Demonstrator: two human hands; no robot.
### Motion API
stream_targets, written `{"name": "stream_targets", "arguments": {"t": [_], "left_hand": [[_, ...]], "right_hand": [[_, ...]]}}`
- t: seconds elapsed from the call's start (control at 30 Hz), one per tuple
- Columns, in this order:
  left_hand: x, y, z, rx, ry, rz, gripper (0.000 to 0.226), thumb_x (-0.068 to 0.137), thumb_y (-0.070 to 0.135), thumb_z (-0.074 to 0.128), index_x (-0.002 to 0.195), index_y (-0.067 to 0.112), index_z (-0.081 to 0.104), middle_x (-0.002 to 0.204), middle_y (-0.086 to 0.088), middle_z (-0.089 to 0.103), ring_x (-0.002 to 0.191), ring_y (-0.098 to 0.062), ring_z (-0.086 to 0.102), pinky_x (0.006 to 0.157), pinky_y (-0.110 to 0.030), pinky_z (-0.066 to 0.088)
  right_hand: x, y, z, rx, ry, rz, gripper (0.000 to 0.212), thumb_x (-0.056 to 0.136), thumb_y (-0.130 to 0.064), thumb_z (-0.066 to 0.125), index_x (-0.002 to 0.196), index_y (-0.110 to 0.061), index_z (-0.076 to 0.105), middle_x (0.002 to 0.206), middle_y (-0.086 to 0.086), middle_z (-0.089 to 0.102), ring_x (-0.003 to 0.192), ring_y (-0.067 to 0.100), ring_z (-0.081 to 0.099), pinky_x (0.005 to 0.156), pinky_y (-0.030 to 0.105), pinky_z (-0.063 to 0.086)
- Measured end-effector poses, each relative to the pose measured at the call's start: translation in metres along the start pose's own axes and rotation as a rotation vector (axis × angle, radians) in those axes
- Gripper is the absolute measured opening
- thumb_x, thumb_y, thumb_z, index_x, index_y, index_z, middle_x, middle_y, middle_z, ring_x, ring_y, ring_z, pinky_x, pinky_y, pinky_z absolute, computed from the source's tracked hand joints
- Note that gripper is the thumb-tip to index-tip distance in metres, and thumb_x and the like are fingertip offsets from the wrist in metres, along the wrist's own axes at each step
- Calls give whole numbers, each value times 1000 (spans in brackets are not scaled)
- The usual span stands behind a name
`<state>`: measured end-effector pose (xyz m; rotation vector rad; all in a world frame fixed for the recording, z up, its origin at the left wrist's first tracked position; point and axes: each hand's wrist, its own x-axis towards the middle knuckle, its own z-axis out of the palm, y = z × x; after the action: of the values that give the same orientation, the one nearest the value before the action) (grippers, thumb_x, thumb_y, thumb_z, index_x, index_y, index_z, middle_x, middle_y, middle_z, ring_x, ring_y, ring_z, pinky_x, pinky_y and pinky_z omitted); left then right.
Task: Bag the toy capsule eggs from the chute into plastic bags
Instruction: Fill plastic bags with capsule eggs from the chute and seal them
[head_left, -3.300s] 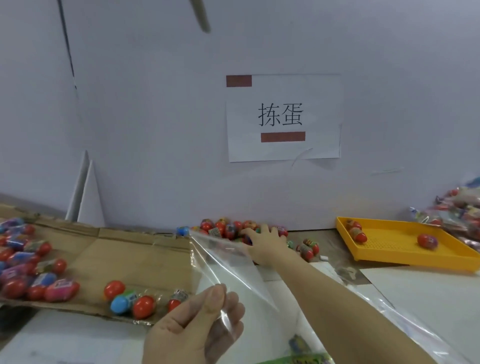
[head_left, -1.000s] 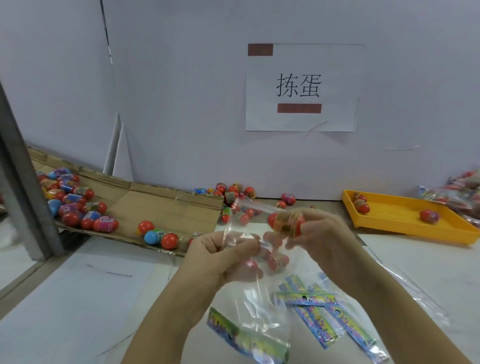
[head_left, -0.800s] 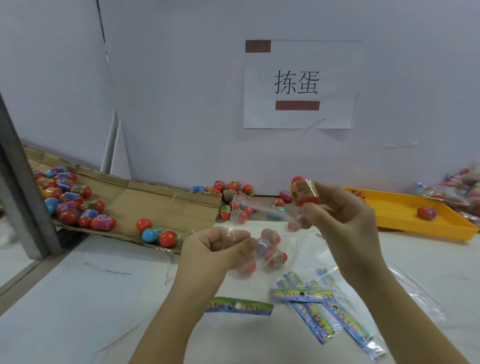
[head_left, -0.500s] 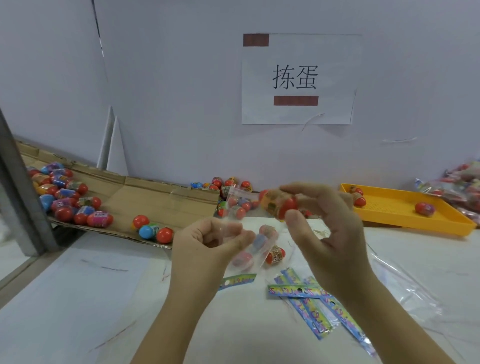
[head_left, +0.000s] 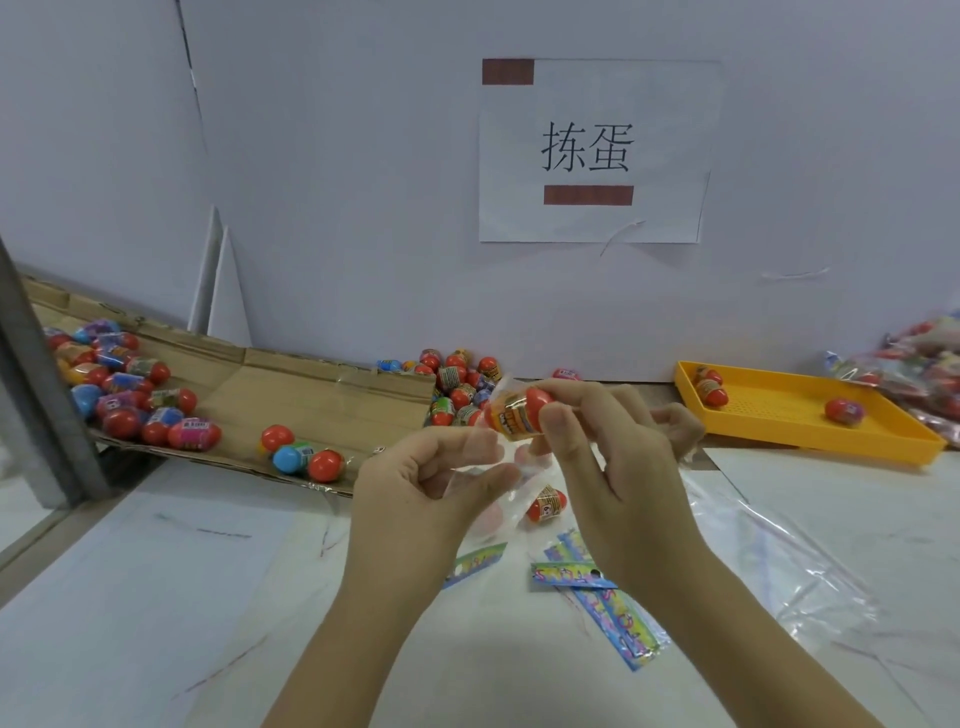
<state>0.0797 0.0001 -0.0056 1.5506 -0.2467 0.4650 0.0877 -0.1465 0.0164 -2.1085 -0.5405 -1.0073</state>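
Observation:
My left hand (head_left: 421, 483) pinches the mouth of a clear plastic bag (head_left: 511, 499) above the white table. Eggs show through the bag, one red egg (head_left: 546, 504) low at its right side. My right hand (head_left: 608, 457) pinches an orange and red capsule egg (head_left: 519, 413) at the bag's mouth. A cardboard chute (head_left: 311, 400) slopes from the left, with several coloured eggs (head_left: 119, 395) on it. A heap of eggs (head_left: 457, 387) lies at the chute's end by the wall.
A yellow tray (head_left: 789, 421) with a few eggs stands at the right. Filled bags (head_left: 919, 369) pile at the far right. Colourful header cards (head_left: 597, 592) and loose clear bags (head_left: 779, 561) lie under my right forearm. A grey post (head_left: 41, 395) rises at the left.
My right hand picked an egg from the heap, brought it to the bag held by my left hand, and now holds it at the bag's mouth. The view shifted slightly.

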Motion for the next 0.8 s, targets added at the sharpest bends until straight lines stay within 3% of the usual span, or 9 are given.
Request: {"name": "stream_targets", "arguments": {"t": [0.17,0.33,0.37,0.43,0.47,0.57,0.6,0.7,0.8], "left_hand": [[-1,1,0,-27,17,15,29,61,24,80,89,21,74,86,5,77,79,-14,73,68,-20,58],[-4,2,4,-42,-86,29,46,56,31,80,99,16,72,94,3,77,84,-15,74,72,-23,58],[-4,2,5,-51,-91,30,46,57,31,80,100,16,71,94,4,77,86,-14,74,73,-23,58],[-4,3,6,-85,-86,24,44,58,28,80,100,18,71,94,5,77,90,-12,73,76,-22,58],[-4,3,6,-107,-80,17,43,58,26,79,99,18,71,92,5,77,88,-12,73,74,-20,57],[-3,5,5,-196,-57,-38,37,59,23,78,94,12,72,82,-2,77,67,-10,72,56,-16,53],[-3,6,5,-227,-46,-56,33,58,24,78,90,13,74,76,-5,76,58,-10,68,50,-17,51],[-1,7,4,-291,36,-106,23,59,25,78,80,17,79,69,-7,74,49,-9,60,44,-19,46],[4,3,-1,-384,122,-156,20,55,25,76,75,24,80,75,-5,76,60,-11,69,47,-20,51]], "right_hand": [[-1,0,-2,-107,46,47,35,87,-48,40,79,-32,70,61,-34,47,77,4,51,77,35,19],[0,2,-4,-134,-72,9,37,90,-45,41,81,-29,73,69,-22,60,76,15,48,86,13,24],[-1,3,-3,-107,-102,19,30,89,-46,44,85,-34,71,72,-25,59,79,12,48,91,17,28],[0,1,-2,-31,-173,94,18,87,-55,42,89,-47,58,74,-30,57,89,2,48,91,39,38],[0,1,-3,-27,-205,104,22,87,-58,36,85,-47,55,75,-29,58,93,-1,47,90,40,37],[-3,1,-3,-69,-282,23,56,91,-63,20,72,-34,63,92,-22,57,102,6,40,92,18,21],[-4,0,-4,-67,-303,24,57,90,-66,18,72,-36,63,103,-21,51,108,7,36,93,14,18],[-8,-4,-1,87,-199,92,26,85,-66,36,97,-54,55,124,-22,35,122,8,29,101,17,23],[-7,-2,0,333,-179,288,66,66,-67,64,124,-60,31,129,-26,34,126,-3,34,99,14,35]]}}
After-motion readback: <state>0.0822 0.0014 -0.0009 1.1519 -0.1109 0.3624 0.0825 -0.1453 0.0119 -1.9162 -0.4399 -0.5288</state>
